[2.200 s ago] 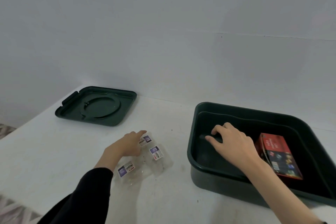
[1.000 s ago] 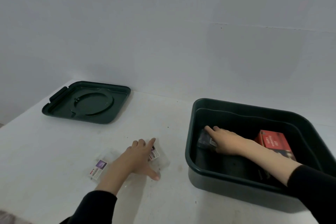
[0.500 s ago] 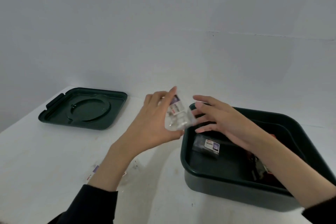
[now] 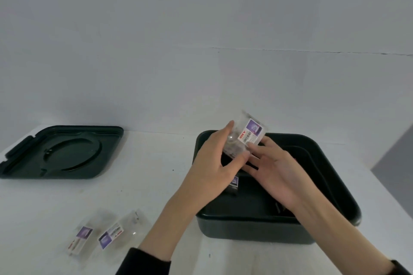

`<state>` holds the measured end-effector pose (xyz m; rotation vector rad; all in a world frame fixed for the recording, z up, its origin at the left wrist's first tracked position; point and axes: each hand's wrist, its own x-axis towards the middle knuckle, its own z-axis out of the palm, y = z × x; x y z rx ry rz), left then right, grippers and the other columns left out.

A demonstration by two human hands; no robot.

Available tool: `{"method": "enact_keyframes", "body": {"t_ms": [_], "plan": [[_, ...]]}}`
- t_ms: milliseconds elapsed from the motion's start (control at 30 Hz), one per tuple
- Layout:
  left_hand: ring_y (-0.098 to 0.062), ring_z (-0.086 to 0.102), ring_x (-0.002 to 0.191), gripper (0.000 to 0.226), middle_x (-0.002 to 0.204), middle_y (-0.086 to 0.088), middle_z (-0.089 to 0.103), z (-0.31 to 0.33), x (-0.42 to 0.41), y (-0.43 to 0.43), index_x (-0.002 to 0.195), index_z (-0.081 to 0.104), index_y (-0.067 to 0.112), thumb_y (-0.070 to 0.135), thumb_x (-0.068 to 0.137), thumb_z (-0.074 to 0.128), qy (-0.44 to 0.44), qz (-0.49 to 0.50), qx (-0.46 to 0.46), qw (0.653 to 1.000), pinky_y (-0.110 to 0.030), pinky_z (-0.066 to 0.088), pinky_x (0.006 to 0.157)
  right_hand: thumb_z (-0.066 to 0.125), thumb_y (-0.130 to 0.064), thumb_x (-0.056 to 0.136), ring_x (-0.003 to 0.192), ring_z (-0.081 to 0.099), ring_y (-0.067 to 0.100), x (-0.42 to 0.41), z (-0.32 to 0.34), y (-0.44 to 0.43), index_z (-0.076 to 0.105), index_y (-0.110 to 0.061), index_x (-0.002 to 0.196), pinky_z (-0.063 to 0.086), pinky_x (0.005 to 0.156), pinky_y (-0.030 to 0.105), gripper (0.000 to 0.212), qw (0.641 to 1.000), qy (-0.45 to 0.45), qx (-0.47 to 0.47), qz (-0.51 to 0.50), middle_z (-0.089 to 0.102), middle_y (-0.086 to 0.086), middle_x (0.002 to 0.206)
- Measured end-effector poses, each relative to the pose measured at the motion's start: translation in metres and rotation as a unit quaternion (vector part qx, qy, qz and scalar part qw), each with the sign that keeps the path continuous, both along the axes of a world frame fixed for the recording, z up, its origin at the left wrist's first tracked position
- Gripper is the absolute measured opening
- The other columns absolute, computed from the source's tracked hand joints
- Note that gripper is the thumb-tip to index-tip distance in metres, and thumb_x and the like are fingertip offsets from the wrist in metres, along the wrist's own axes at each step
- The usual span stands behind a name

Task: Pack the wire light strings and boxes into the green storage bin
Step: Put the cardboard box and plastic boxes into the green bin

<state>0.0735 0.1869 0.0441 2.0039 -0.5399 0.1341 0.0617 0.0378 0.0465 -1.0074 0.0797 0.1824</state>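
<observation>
- The left hand [image 4: 210, 169] holds a clear packet [image 4: 245, 138] of wire lights in the air above the near-left part of the green bin [image 4: 324, 163]. Its thumb lies along the packet's upper left edge and its fingers [image 4: 242, 157] curl under the lower end, gripping it.
- The packet is tilted, with its purple-and-white label facing up.
- The right hand [image 4: 277, 172] reaches over the bin with its fingers straight and spread. Its fingertips touch the lower right edge of the packet and are not wrapped around it.
- A second packet [image 4: 233, 183] lies inside the bin, mostly hidden under the left hand.
- Two packets [image 4: 98, 235] with the same labels lie side by side on the white counter [image 4: 145, 185], near the left forearm and well apart from the bin.
- The bin's lid [image 4: 60, 152] lies flat at the far left of the counter, by the wall.
- Both wrists show a dark sleeve [image 4: 143, 261].
</observation>
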Motion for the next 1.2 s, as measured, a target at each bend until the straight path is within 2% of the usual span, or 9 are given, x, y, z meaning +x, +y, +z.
{"method": "enact_keyframes", "body": {"t_ms": [200,267,333,400,600,700,833,1033,1200], "plan": [[0.001,0.056,0.102,0.051,0.115,0.009,0.058,-0.007,0.008,-0.004,0.134,0.047,0.028,0.025,0.086,0.064,0.000,-0.002,0.030,1.000,-0.018,0.047,0.091,0.077,-0.016,0.069,0.111,0.061,0.025,-0.006,-0.010,-0.017,0.032,-0.028,0.139,0.053,0.090,0.036,0.084,0.981,-0.061,-0.175,-0.049,0.059,0.013,0.126],[0.001,0.057,0.101,0.049,0.114,0.012,0.059,-0.007,0.013,-0.002,0.132,0.050,0.030,0.025,0.086,0.065,0.030,-0.009,0.052,0.998,-0.017,0.047,0.090,0.083,-0.039,0.063,0.129,0.040,0.012,-0.005,-0.009,-0.028,0.016,-0.048,0.141,0.039,0.103,0.031,0.103,0.882,-0.173,-0.435,-0.057,0.033,-0.005,0.145],[0.000,0.059,0.099,0.044,0.112,0.013,0.062,-0.006,0.021,0.001,0.126,0.054,0.031,0.024,0.084,0.066,0.066,-0.022,0.047,0.996,-0.017,0.048,0.088,0.076,-0.050,0.066,0.139,0.010,0.007,-0.002,-0.010,-0.037,0.007,-0.050,0.142,0.015,0.111,0.031,0.102,0.700,-0.286,-0.655,0.005,0.011,-0.019,0.150],[-0.007,0.063,0.093,0.039,0.107,0.007,0.066,-0.005,0.026,0.002,0.119,0.055,0.032,0.023,0.084,0.067,0.111,-0.032,0.014,0.993,-0.025,0.052,0.084,0.071,-0.041,0.075,0.138,0.008,0.006,0.002,-0.012,-0.038,0.014,-0.040,0.145,0.006,0.110,0.025,0.090,0.570,-0.349,-0.743,0.037,0.019,-0.018,0.148],[-0.007,0.058,0.096,0.033,0.115,0.005,0.058,-0.019,0.044,-0.005,0.130,0.047,0.019,0.019,0.097,0.044,0.087,0.019,0.137,0.987,-0.019,0.043,0.086,0.066,-0.035,0.080,0.112,0.040,0.010,0.031,-0.022,-0.050,0.043,-0.024,0.132,0.033,0.084,0.022,0.058,0.549,-0.250,-0.798,0.015,0.052,-0.008,0.122],[-0.019,0.059,0.106,0.032,0.123,-0.006,0.059,-0.031,0.058,-0.016,0.124,0.058,0.017,0.014,0.093,0.048,0.092,-0.068,0.376,0.919,-0.027,0.044,0.091,0.062,-0.035,0.081,0.111,0.042,0.017,0.049,-0.033,-0.045,0.048,-0.020,0.125,0.033,0.089,0.029,0.049,0.425,-0.206,-0.877,0.088,0.054,-0.002,0.120],[-0.031,0.050,0.118,0.045,0.135,-0.014,0.047,-0.050,0.066,-0.036,0.136,0.046,0.020,0.020,0.092,0.052,0.140,-0.195,0.620,0.747,-0.038,0.043,0.098,0.058,-0.031,0.083,0.119,0.043,0.023,0.065,-0.047,-0.034,0.053,-0.013,0.118,0.032,0.100,0.038,0.040,0.299,-0.180,-0.921,0.175,0.056,0.005,0.122],[-0.031,0.048,0.123,0.050,0.140,-0.013,0.044,-0.059,0.071,-0.043,0.143,0.034,0.014,0.020,0.094,0.045,0.155,-0.186,0.663,0.708,-0.038,0.040,0.098,0.057,-0.025,0.087,0.120,0.044,0.026,0.073,-0.066,-0.027,0.054,-0.008,0.119,0.036,0.097,0.035,0.037,0.267,-0.156,-0.923,0.228,0.056,0.010,0.124],[-0.029,0.055,0.111,0.038,0.127,-0.012,0.055,-0.048,0.067,-0.031,0.131,0.050,0.015,0.021,0.094,0.045,0.150,-0.185,0.589,0.773,-0.034,0.043,0.090,0.056,-0.017,0.088,0.116,0.050,0.029,0.075,-0.076,-0.027,0.050,-0.003,0.125,0.044,0.092,0.037,0.040,0.285,-0.130,-0.916,0.252,0.049,0.015,0.127]]}}
